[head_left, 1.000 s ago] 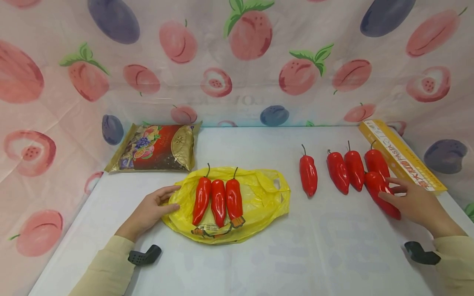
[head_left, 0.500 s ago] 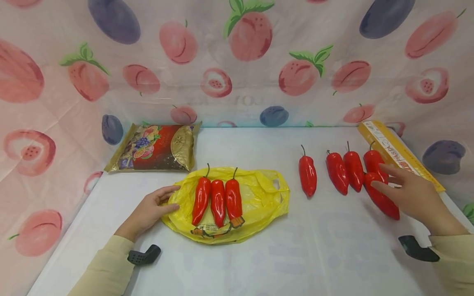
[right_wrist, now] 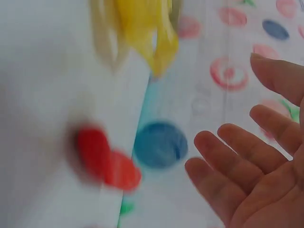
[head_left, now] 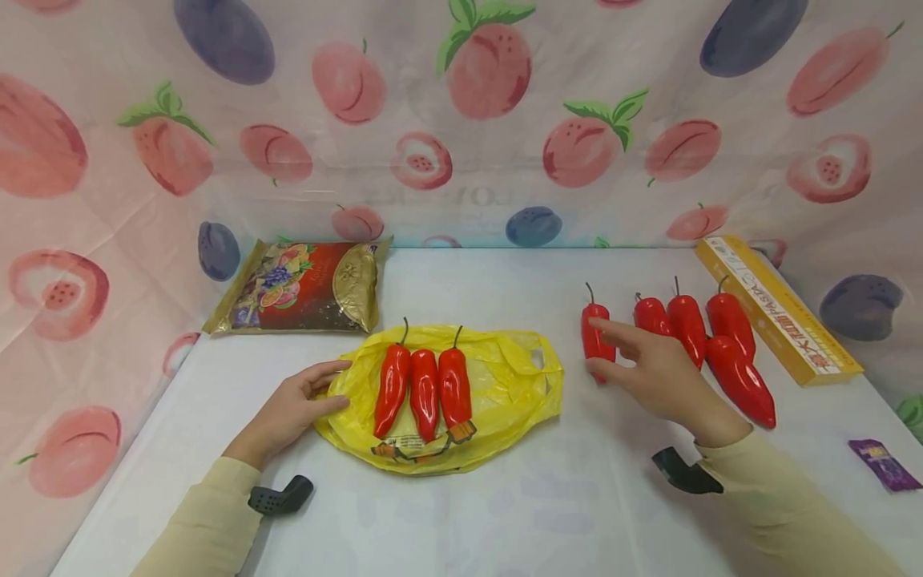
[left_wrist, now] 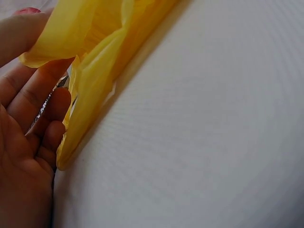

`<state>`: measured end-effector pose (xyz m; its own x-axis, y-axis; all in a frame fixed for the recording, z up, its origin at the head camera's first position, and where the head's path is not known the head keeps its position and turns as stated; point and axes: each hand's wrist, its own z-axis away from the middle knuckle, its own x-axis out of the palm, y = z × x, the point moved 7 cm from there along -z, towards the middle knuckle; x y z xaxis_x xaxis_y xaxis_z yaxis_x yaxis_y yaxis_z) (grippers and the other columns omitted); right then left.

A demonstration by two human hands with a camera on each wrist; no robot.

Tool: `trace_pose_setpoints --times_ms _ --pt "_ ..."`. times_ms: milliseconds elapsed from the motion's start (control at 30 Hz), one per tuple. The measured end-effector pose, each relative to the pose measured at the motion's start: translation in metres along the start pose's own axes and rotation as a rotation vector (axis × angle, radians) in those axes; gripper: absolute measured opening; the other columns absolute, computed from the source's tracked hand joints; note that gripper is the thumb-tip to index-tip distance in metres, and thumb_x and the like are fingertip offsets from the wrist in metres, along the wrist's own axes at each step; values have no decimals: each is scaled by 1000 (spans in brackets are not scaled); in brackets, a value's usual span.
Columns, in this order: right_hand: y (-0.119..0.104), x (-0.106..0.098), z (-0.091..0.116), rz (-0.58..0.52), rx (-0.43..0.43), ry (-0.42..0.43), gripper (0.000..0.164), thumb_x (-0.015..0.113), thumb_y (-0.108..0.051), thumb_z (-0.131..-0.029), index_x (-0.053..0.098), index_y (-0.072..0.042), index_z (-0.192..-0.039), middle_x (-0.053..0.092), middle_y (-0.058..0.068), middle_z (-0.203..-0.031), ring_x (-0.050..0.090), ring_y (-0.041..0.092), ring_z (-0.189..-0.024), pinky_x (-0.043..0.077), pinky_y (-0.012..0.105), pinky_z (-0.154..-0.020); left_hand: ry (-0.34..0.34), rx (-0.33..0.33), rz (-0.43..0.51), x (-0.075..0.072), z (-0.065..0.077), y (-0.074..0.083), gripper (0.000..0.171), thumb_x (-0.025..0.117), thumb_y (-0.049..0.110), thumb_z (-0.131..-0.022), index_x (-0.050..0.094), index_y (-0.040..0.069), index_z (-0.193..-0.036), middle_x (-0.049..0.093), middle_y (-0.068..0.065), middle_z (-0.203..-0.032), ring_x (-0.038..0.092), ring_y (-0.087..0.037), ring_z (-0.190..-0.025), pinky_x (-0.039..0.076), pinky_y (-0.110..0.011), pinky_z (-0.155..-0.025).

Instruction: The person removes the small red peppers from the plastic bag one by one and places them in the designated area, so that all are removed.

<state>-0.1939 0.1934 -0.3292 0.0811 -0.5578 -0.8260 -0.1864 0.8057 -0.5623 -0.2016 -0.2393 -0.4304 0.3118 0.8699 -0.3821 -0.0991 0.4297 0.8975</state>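
Note:
A yellow plastic bag (head_left: 505, 425) lies on the white table with three glossy red peppers (head_left: 425, 393) on it. At the bag's left edge, my left hand (head_left: 292, 413) holds the plastic between thumb and fingers, as the left wrist view shows at the yellow film (left_wrist: 90, 90). My right hand (head_left: 667, 381) hovers with fingers spread, holding nothing. Its thumb and fingertips overlap a lone red pepper (head_left: 594, 340) in the head view; the right wrist view shows a gap between the hand (right_wrist: 256, 166) and a blurred pepper (right_wrist: 102, 156).
To the right lie several more red peppers (head_left: 740, 381), beside a yellow pasta box (head_left: 782, 312). A brown and gold packet (head_left: 310, 288) is at the back left. Near the right edge lies a small purple packet (head_left: 885, 465). A fruit-print curtain (head_left: 490, 176) stands behind the table.
My right hand has let go of a pepper among the right-hand group and moved left to the lone one. The purple packet has come into sight. My left hand stays put.

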Motion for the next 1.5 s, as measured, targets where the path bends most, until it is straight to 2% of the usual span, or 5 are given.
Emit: trace_pose_setpoints --times_ms 267,467,767,1133,1500 --pt "-52 49 -23 -79 -153 -49 55 69 -36 -76 51 -21 -126 55 1 -119 53 22 -102 49 40 -77 11 -19 -21 -1 1 0 59 68 37 -77 45 22 -129 52 -7 -123 52 -21 -106 45 -31 -85" --pt "-77 76 -33 -156 -205 -103 53 68 -33 -77 51 -20 -125 51 -2 -124 52 22 -105 48 39 -81 15 -28 -19 -1 0 0 59 68 37 -77 46 21 -129 53 -7 -123 53 -21 -104 45 -32 -86" --pt "-93 111 -42 -160 -146 -211 56 69 -34 -76 50 -19 -127 49 1 -124 50 20 -102 48 31 -78 17 -44 -19 -2 -1 0 61 69 40 -75 46 23 -129 53 -6 -123 52 -20 -105 45 -33 -86" --pt "-101 142 -49 -35 -84 -325 64 69 -40 -75 44 -24 -132 42 4 -126 39 18 -112 44 34 -86 6 -37 8 1 1 2 61 69 36 -77 44 20 -130 51 -9 -125 52 -21 -106 45 -31 -85" --pt "-96 148 -53 -45 -33 -378 65 68 -39 -76 40 -28 -134 47 0 -120 41 17 -103 46 31 -81 6 -26 9 1 0 3 60 69 34 -77 45 19 -130 51 -9 -125 52 -21 -106 45 -31 -85"
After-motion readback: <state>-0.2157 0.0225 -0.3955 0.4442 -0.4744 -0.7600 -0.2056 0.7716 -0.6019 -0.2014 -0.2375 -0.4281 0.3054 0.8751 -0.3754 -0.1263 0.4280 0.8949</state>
